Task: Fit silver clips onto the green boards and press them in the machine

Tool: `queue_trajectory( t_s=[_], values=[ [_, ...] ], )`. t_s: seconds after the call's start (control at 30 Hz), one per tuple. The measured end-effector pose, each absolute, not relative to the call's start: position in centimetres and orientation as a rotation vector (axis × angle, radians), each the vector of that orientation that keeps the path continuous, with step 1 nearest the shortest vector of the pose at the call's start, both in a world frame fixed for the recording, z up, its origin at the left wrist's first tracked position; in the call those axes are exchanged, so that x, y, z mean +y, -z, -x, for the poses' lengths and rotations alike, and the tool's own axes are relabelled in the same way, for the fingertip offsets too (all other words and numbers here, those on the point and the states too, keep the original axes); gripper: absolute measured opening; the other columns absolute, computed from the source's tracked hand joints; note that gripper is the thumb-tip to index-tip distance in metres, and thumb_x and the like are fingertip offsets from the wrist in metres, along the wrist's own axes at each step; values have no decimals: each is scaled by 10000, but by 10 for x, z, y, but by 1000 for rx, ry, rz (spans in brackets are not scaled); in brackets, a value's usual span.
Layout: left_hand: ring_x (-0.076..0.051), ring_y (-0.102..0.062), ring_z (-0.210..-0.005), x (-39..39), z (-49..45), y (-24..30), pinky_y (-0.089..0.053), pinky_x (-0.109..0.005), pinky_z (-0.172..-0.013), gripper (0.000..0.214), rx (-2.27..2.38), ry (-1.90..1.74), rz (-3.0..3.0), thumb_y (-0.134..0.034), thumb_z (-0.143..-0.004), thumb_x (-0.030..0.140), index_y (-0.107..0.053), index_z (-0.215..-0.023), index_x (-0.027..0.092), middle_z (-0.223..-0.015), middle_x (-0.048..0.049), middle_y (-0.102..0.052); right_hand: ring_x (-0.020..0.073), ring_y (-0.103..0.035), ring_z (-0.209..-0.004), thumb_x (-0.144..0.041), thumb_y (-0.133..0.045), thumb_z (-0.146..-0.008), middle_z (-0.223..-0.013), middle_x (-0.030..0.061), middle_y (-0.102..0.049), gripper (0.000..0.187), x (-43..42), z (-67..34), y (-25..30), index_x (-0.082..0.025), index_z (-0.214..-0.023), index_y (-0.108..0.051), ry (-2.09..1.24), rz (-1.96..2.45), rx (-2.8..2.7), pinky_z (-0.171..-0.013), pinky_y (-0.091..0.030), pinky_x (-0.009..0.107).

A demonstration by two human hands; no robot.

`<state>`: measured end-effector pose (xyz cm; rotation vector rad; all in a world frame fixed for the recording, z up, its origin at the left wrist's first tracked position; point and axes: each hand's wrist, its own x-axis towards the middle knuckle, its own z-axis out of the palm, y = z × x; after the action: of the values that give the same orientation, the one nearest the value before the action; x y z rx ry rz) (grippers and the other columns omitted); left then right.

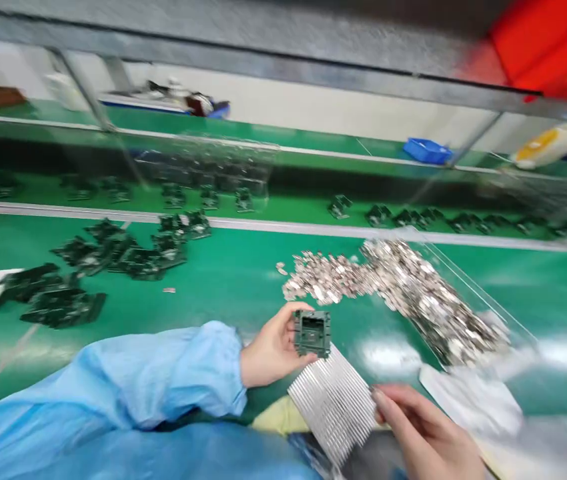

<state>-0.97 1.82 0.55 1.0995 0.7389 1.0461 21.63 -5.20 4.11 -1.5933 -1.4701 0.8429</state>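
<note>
My left hand (271, 352), in a light blue sleeve, is closed on a small dark square part (312, 332) held upright above the green table. My right hand (426, 430) sits at the lower right, its fingers closed on the edge of a ribbed silver block (333, 400) that lies tilted between the two hands. The dark part's lower edge is close to the top of the silver block. Just behind them spreads a pile of small shiny metal pieces (393, 287), spilling out of a clear plastic bag.
Several dark parts (108, 257) lie scattered on the green table (223, 280) at the left. More dark parts (403, 217) sit on the belt behind a white rail. A blue tray (427, 151) and a red bin (553, 47) are further back. White bags (478, 400) lie at the right.
</note>
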Motion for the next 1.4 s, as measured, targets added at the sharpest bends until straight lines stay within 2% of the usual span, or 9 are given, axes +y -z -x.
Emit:
queue_trajectory(
  t_s=[0.07,0.2,0.3,0.43,0.53,0.73,0.97,1.13,1.4],
  values=[
    [-137,-640,-839,-7,5,-8,-513,-252,-747,610,719,-939,-1060,-795,-666,196,-442,-1160,253,-988,-27,-619,197,-638,-624,-410,-661,-807,-694,45,-676,219,-66,-203,-45,-223,-703,-709,-802,1520,-1474,-553,-542,250],
    [-141,-626,-887,-19,-3,-8,-501,-248,-775,551,672,-818,-1074,-738,-711,150,-460,-1173,262,-1031,-27,-606,216,-619,-918,-255,-572,-886,-941,76,-647,121,-85,-184,-39,-221,-837,-678,-609,1494,-1506,-795,-510,320],
    [-146,-626,-919,-22,-6,-5,-498,-247,-793,538,652,-748,-1160,-699,-740,119,-459,-1199,267,-1047,-30,-612,241,-566,-1082,-201,-582,-857,-1133,95,-598,95,-93,-173,-31,-223,-829,-669,-558,1526,-1481,-911,-461,375],
    [-161,-642,-932,-27,-3,-2,-509,-268,-816,505,625,-733,-1236,-674,-777,135,-451,-1211,264,-1044,-36,-623,265,-541,-1143,-142,-594,-787,-1234,94,-570,108,-93,-162,-24,-219,-784,-669,-615,1526,-1440,-960,-432,421],
    [-174,-652,-955,-27,0,0,-515,-295,-856,481,578,-727,-1255,-645,-815,166,-429,-1232,267,-1050,-49,-632,272,-543,-1140,-169,-615,-793,-1230,100,-577,73,-89,-157,-21,-215,-766,-665,-640,1537,-1409,-959,-433,439],
    [-167,-644,-896,-28,1,3,-517,-263,-781,443,568,-699,-1304,-624,-850,243,-429,-1247,273,-1042,-50,-618,263,-561,-1093,-245,-628,-820,-1156,97,-611,83,-87,-153,-17,-215,-748,-657,-633,1554,-1334,-928,-454,417],
    [-157,-588,-718,-30,1,7,-493,-258,-654,311,698,-701,-1371,-547,-893,378,-503,-1168,239,-843,-29,-593,225,-613,-945,-246,-638,-814,-983,81,-644,109,-89,-148,-12,-203,-717,-661,-660,1548,-1208,-809,-506,343],
    [-167,-584,-708,-31,1,9,-495,-255,-636,309,813,-750,-1391,-601,-848,356,-540,-1137,265,-808,-18,-598,189,-628,-796,-246,-651,-796,-892,66,-652,63,-88,-147,-6,-185,-794,-667,-825,1466,-1043,-687,-534,294],
    [-142,-574,-680,-35,0,7,-478,-218,-586,293,835,-814,-1455,-614,-835,288,-554,-1115,225,-804,-19,-601,161,-611,-711,-232,-742,-696,-802,42,-651,99,-89,-141,-2,-175,-727,-668,-1013,1324,-773,-637,-524,260]
  ],
)
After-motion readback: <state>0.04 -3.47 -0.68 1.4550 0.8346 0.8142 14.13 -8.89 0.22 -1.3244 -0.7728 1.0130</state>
